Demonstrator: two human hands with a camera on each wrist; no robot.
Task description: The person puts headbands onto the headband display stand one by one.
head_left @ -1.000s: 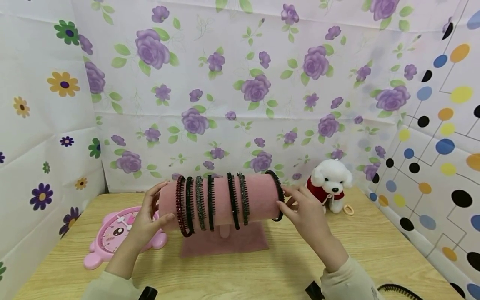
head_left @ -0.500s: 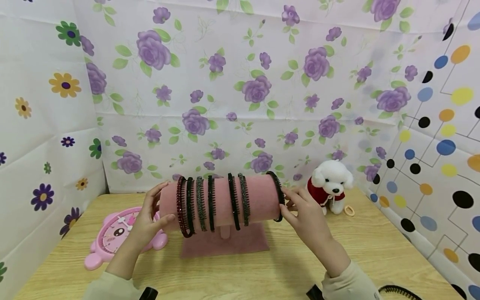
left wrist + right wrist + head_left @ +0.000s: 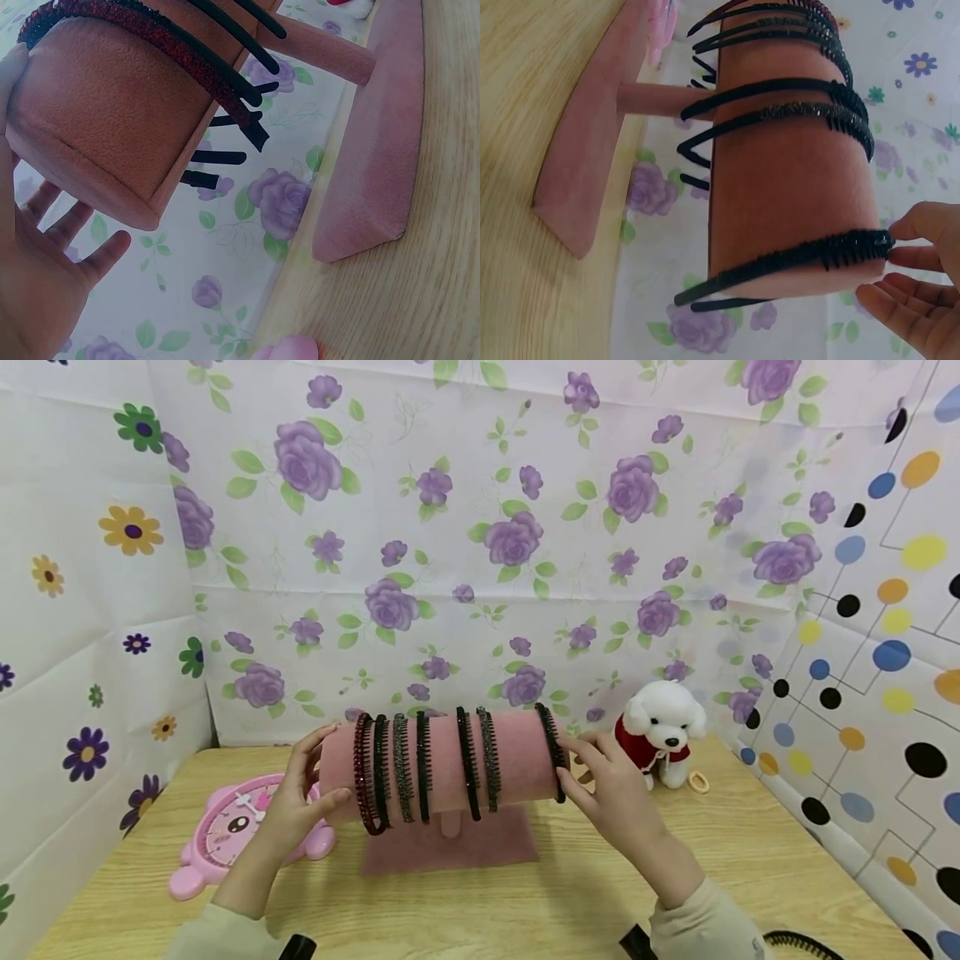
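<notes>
A pink plush headband display stand [image 3: 513, 768] bears several toothed headbands round its horizontal roll. At the roll's left end my left hand [image 3: 296, 802] holds it, thumb in front and fingers over the top and behind. Nearest that hand is a dark red sparkly headband [image 3: 202, 71]. My right hand [image 3: 611, 785] pinches a black headband [image 3: 551, 747] at the right end. In the right wrist view, the fingertips touch the toothed side of that black headband [image 3: 802, 253], which lies slantwise on the roll. A speckled grey headband [image 3: 489, 760] sits farther left, with bare pink plush between.
A pink cartoon clock [image 3: 232, 827] lies behind the left forearm. Back right sits a white toy dog [image 3: 663, 727] in red, beside a small yellowish ring [image 3: 698, 782]. Another black headband [image 3: 802, 941] shows at the bottom right edge. Patterned cloth walls surround the wooden table [image 3: 465, 910].
The black headband at the right end has shifted slightly left and looks straighter across the roll. My right fingertips moved a little with it. My left hand stays at the left end.
</notes>
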